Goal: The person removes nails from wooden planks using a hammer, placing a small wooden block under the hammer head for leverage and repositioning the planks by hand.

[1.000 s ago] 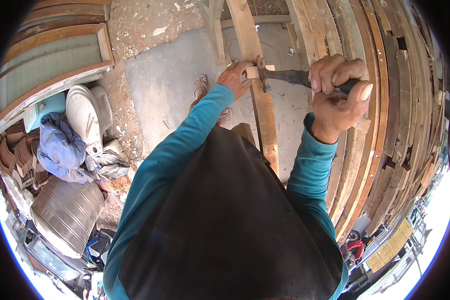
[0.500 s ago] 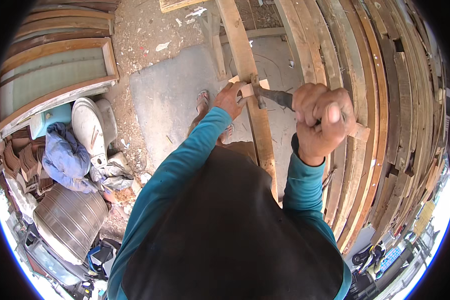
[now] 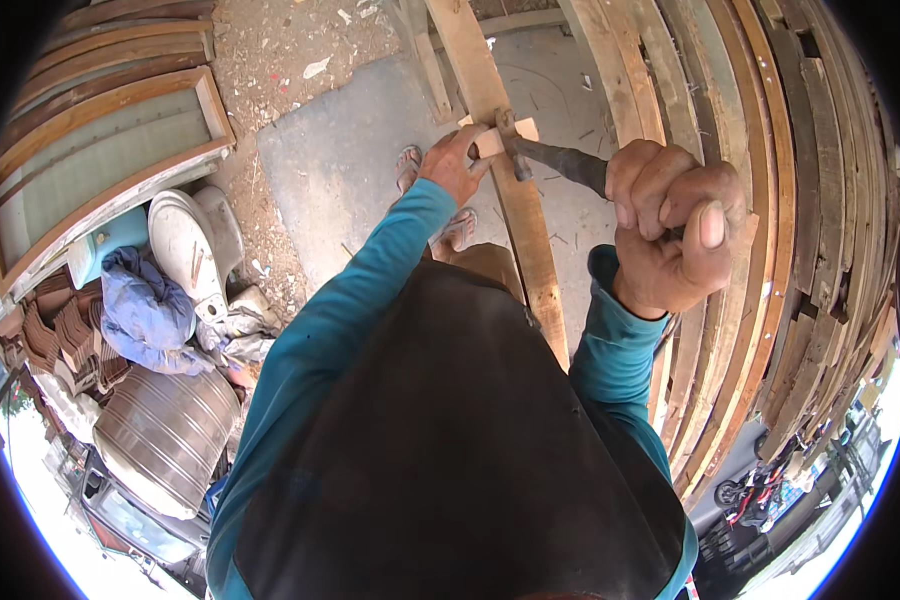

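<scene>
My right hand (image 3: 675, 225) is closed around the dark handle of a hammer (image 3: 562, 163). The hammer's metal head is right beside a small pale wood block (image 3: 489, 143); whether they touch I cannot tell. My left hand (image 3: 453, 165) pinches that block between thumb and fingers, over a long wooden beam (image 3: 522, 215). Another light wood piece (image 3: 527, 128) crosses the beam beneath the block, its ends showing on both sides.
Long timber planks (image 3: 715, 90) are stacked along the right. A grey sheet (image 3: 320, 160) covers the ground ahead, under my sandalled feet. At left are a framed glass panel (image 3: 110, 150), a white toilet (image 3: 185, 245), a blue cloth (image 3: 145, 310) and a ribbed metal drum (image 3: 165, 430).
The whole view has shifted a little. My right hand and the hammer handle sit slightly farther right, while the hammer head stays beside the block. My left hand keeps its grip.
</scene>
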Demonstrator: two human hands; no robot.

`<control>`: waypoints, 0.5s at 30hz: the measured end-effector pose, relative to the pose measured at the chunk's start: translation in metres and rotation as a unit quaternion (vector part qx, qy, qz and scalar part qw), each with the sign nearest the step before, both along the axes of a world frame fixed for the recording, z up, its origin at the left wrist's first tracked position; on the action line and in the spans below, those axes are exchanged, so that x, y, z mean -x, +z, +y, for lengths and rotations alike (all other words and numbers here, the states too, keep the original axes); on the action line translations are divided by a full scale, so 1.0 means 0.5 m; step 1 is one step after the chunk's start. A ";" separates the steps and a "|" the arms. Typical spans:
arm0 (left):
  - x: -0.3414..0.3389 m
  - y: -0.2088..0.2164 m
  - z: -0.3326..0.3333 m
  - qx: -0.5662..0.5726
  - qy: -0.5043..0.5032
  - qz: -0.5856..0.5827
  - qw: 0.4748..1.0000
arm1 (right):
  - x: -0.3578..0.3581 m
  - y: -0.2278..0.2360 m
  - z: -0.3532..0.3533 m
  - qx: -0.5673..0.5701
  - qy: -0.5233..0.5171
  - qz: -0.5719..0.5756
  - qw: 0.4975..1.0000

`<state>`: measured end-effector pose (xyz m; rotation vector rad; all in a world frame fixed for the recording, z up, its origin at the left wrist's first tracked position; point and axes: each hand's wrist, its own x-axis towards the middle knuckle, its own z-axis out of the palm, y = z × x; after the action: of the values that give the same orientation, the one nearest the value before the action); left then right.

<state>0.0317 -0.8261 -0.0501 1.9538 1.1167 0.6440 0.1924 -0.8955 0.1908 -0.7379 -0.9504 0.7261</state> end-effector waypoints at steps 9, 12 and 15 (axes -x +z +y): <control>-0.011 0.014 -0.005 0.103 -0.019 0.005 0.995 | -0.047 0.008 0.155 0.059 -0.061 -0.217 0.973; 0.013 0.007 -0.015 0.042 -0.030 0.020 0.998 | -0.046 0.005 0.057 -0.002 0.015 -0.030 0.999; 0.013 0.013 -0.032 0.020 -0.005 0.022 1.000 | -0.018 0.027 0.064 0.009 -0.009 -0.014 1.000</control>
<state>0.0251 -0.8419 -0.0437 1.9465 1.1368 0.5709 0.2014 -0.8636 0.2041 -0.7732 -0.9635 0.7107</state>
